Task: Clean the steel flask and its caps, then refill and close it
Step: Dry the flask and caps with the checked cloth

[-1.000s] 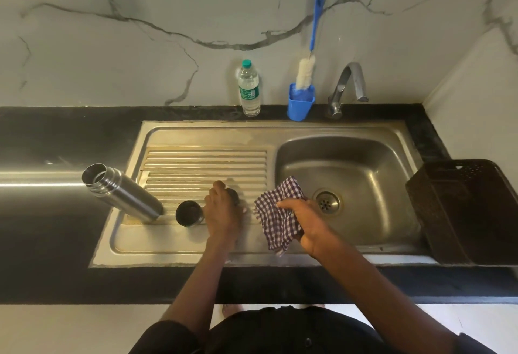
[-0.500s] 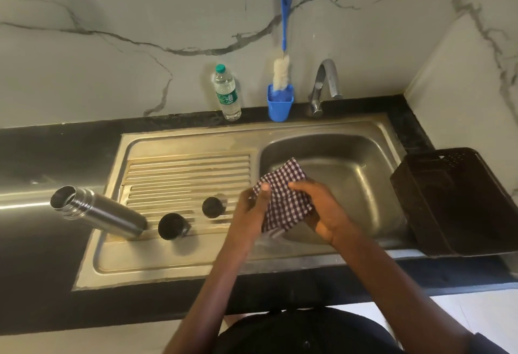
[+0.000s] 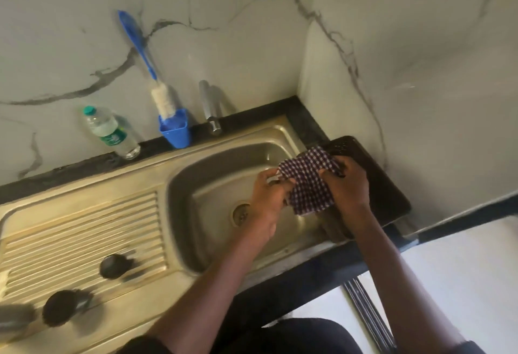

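Both my hands hold a purple-and-white checked cloth [image 3: 308, 185] above the right side of the sink basin [image 3: 213, 185]. My left hand [image 3: 267, 199] pinches its left edge and my right hand [image 3: 349, 185] grips its right edge. Two dark flask caps lie on the ribbed draining board [image 3: 84, 230]: the smaller cap [image 3: 113, 265] and, nearer the front left, the larger cap [image 3: 63, 307]. The steel flask [image 3: 14, 318] lies at the far left edge, mostly cut off and blurred.
A dark plastic basket [image 3: 384, 185] sits on the counter right of the sink, just behind the cloth. Along the back wall stand a water bottle [image 3: 110, 132], a blue cup [image 3: 175, 130] with a bottle brush [image 3: 145, 67], and the tap [image 3: 208, 106].
My left hand left the small cap and took hold of the cloth. Both hands carried the cloth right, toward the basket. The view swung right, pushing the flask to the frame edge.
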A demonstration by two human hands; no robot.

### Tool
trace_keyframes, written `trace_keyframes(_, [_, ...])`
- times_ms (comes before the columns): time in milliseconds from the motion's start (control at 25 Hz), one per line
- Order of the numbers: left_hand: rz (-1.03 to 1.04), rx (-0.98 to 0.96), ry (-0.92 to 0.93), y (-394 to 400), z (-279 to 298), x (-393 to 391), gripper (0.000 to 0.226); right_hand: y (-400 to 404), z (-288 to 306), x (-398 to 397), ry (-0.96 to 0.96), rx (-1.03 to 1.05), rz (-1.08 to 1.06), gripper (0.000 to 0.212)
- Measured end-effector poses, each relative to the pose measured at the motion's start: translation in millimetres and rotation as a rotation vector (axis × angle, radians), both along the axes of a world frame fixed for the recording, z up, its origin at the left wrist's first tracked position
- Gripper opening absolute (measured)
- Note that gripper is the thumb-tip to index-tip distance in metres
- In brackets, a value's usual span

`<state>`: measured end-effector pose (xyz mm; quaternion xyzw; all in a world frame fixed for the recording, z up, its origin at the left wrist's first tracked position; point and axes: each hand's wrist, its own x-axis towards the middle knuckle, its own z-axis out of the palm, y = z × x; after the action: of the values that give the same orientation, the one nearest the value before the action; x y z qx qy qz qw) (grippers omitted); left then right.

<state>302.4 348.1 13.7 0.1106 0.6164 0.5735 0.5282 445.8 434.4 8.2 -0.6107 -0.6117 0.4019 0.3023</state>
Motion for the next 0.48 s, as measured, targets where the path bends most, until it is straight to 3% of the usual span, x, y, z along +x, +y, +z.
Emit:
trace_keyframes(160, [-0.152, -0.004, 0.014, 44, 8, 44, 0.013, 42, -19, 42, -0.021, -0.121, -0.045, 0.049])
trace_keyframes(280, [-0.252, -0.085, 0.125, 65, 11, 59, 0.020, 57, -29, 50, -0.056, -0.148, -0.046, 0.026])
trace_keyframes(360, [-0.298, -0.143, 0.190, 71, 14, 61, 0.019, 61, -35, 49, -0.163, -0.138, 0.023, 0.022])
trace_keyframes(480, [-0.279, -0.161, 0.326, 69, 10, 65, 0.008, 55, -41, 46, -0.479, -0.103, 0.175, 0.025])
